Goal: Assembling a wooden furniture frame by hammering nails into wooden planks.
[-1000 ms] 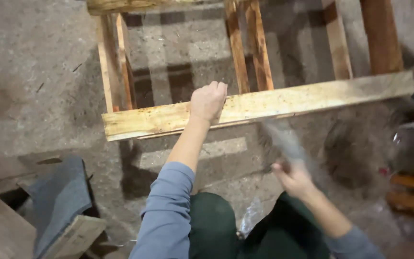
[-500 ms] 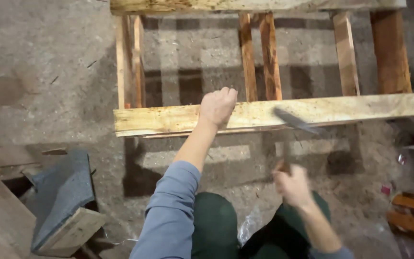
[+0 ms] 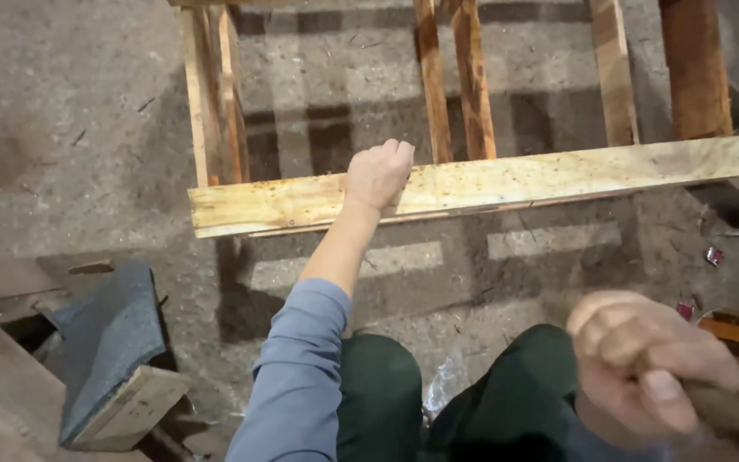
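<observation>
The pale, rough-sawn wooden plank is lying across the upright slats of the unfinished wooden pallet frame on the concrete floor. The left hand is still pressing on it as a loose fist near its middle, apparently pinching something small that cannot be made out. The right hand, down by the plank half a second ago, is now drawn back close to the camera, clenched around a brown wooden handle, seemingly cocked for another blow. Small red wrapper scraps are lying right of the plank; no labels are legible.
</observation>
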